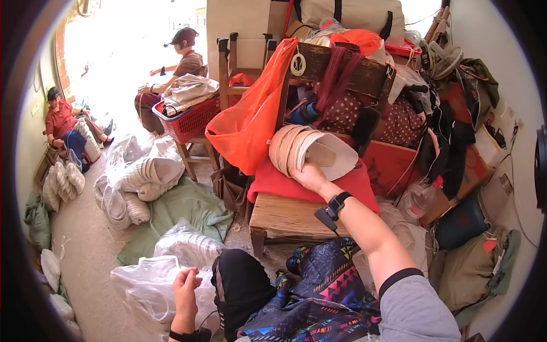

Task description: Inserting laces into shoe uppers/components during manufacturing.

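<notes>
My right hand (310, 175) reaches forward and grips the lower edge of a stack of pale, curved sole-shaped pieces (296, 149). The stack rests on a red cushion (273, 185) on a wooden bench (285, 219). A black band with a tag sits on that wrist. Low in the view, my left hand (187, 292) is closed in a loose fist over a clear plastic bag (145, 288); I cannot tell whether anything is pinched in it. A patterned dark cloth (325, 290) covers my lap.
An orange plastic bag (250, 119) hangs from a wooden chair back. Clear bags of pale stacked pieces (142, 179) lie on a green cloth (182, 214). A red basket (191, 119) stands on a stool. Two people sit at the far left. Bags and clutter crowd the right wall.
</notes>
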Available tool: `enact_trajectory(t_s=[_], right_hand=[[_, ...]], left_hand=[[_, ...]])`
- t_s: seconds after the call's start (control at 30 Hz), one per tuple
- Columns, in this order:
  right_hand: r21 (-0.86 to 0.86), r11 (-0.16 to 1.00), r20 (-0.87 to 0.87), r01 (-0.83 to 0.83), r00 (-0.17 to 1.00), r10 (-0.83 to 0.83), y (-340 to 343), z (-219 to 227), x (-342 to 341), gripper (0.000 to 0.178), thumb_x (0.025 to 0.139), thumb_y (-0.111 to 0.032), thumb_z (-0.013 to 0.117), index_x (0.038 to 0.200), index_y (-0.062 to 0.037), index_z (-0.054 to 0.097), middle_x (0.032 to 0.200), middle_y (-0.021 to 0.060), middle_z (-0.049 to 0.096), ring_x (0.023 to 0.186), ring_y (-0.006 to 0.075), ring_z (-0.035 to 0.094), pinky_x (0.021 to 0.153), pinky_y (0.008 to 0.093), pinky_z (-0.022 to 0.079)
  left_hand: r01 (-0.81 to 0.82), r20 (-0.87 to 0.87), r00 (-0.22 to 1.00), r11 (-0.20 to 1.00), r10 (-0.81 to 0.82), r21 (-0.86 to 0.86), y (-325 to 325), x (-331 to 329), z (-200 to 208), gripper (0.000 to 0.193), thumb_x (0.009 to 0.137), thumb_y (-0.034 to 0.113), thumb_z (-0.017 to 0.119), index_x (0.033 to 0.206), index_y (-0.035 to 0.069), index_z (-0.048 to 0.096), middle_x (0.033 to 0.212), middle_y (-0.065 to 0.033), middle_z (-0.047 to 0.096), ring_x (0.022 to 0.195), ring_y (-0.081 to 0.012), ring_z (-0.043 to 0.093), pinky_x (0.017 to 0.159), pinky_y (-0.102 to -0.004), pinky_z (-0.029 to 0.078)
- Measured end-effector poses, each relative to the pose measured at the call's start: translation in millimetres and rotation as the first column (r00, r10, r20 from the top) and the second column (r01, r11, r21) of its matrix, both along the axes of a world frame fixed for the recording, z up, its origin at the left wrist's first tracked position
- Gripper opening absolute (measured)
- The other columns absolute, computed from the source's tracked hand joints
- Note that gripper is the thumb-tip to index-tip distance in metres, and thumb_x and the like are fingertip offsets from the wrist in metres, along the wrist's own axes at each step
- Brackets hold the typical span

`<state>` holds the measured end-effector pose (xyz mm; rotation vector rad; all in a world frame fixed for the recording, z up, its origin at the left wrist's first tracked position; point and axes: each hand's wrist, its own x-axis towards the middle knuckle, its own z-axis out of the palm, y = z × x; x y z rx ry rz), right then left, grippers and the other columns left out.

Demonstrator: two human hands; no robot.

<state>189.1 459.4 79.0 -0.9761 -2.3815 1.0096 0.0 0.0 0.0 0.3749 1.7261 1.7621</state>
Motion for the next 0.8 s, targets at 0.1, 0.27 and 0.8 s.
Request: enact_trajectory(t_s=[0.1,0.27,0.8], right_hand=[[0.291,0.956,-0.132,0.025,0.991,0.014,6.0,-21.1,5.6,0.043,0.085,-0.033,0.063,0.117,-0.0031,0.063,0.117,0.0269,0.060,0.108,0.0403,0.058,0.095,0.0415,0.045],[0.412,0.908,0.036,-0.077,0.997,0.068,-2.2,-6.0,-3.5,0.042,0.085,-0.029,0.063,0.116,-0.0020,0.063,0.106,0.0218,0.067,0.101,0.0403,0.061,0.089,0.0412,0.048],[0.052,0.997,-0.159,0.052,0.986,-0.044,3.4,-7.7,71.4,0.050,0.093,-0.025,0.065,0.129,0.0069,0.051,0.118,0.0131,0.062,0.105,0.0155,0.060,0.093,0.0280,0.046]], left_hand=[[-0.065,0.077,0.995,0.997,0.068,-0.034,-18.9,1.0,-20.9,0.021,0.094,0.020,0.061,0.105,0.002,0.062,0.094,-0.0063,0.065,0.071,-0.0112,0.060,0.066,-0.0230,0.048],[-0.141,0.167,0.974,0.985,0.155,-0.095,-44.5,-6.5,-43.6,0.020,0.094,0.020,0.060,0.104,0.003,0.062,0.094,-0.0062,0.065,0.070,-0.0096,0.060,0.063,-0.0222,0.048],[-0.286,-0.030,0.956,0.913,0.291,-0.292,-111.7,-27.3,-79.0,0.022,0.095,0.020,0.059,0.106,0.003,0.064,0.094,-0.0027,0.066,0.076,-0.0090,0.060,0.068,-0.0226,0.048]])
